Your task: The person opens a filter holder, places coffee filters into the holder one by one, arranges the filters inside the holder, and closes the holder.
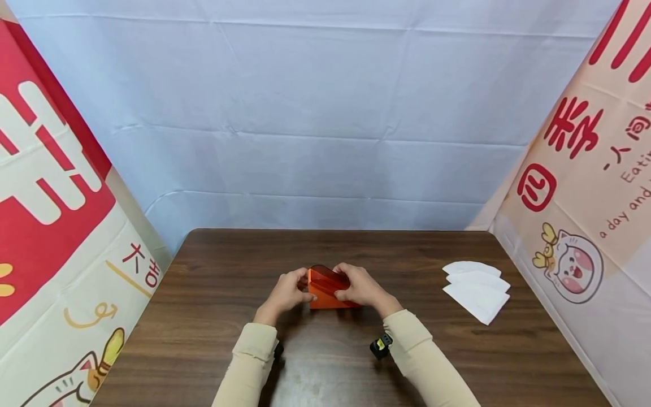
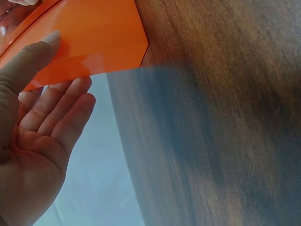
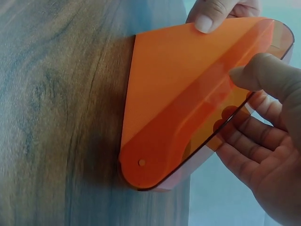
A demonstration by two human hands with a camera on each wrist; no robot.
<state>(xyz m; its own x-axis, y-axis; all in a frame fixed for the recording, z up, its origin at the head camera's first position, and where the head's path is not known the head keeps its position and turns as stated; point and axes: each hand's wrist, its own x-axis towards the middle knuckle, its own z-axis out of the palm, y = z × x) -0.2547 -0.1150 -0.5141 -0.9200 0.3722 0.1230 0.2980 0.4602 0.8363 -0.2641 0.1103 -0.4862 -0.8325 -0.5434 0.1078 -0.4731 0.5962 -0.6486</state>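
Note:
An orange filter-paper holder [image 1: 322, 298] with a see-through amber cover [image 1: 324, 275] stands on the wooden table between both hands. My left hand [image 1: 288, 291] pinches its left side; in the left wrist view the thumb lies on the orange face [image 2: 103, 33] and the fingers are behind it. With my right hand [image 1: 362, 287] I grip the right side. The right wrist view shows that thumb on the amber cover [image 3: 202, 134], fingers behind. A round pivot pin [image 3: 141, 162] sits at the cover's lower corner. The holder's inside is hard to make out.
Several white fan-shaped filter papers [image 1: 480, 297] lie overlapping on the right part of the table [image 1: 218, 316]. A pale cloth [image 1: 305, 113] hangs behind the table's far edge, with printed banners [image 1: 574, 169] at both sides.

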